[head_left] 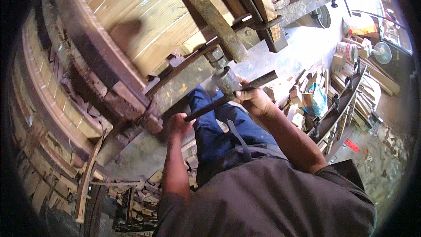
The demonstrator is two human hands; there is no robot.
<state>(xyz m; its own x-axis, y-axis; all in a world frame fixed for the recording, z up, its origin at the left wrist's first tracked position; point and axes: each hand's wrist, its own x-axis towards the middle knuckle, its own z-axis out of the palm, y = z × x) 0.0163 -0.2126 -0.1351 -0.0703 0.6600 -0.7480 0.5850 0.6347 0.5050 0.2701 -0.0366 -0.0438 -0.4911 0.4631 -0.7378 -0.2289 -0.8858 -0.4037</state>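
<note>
A dark metal bar [209,108] runs slantwise in front of my legs, passing by a thick metal socket [225,80]; together they look like a T-handled socket wrench. My left hand [177,126] is closed around the bar's lower left end. Farther up, my right hand [255,101] grips the bar beside the socket, with its fingers partly hidden behind. The socket's far end meets a large clamp screw [216,56] on a worn steel beam [175,93]. Beyond the beam lie pale wooden boards [116,2] held in the clamp frame.
Heavy clamp arms [212,22] and wooden blocks [263,4] stick out above the beam. To the right are heaped wood offcuts [302,94], a metal rail [346,109], a white bucket [347,52] and a fan [381,52]. More scraps [147,197] lie at lower left.
</note>
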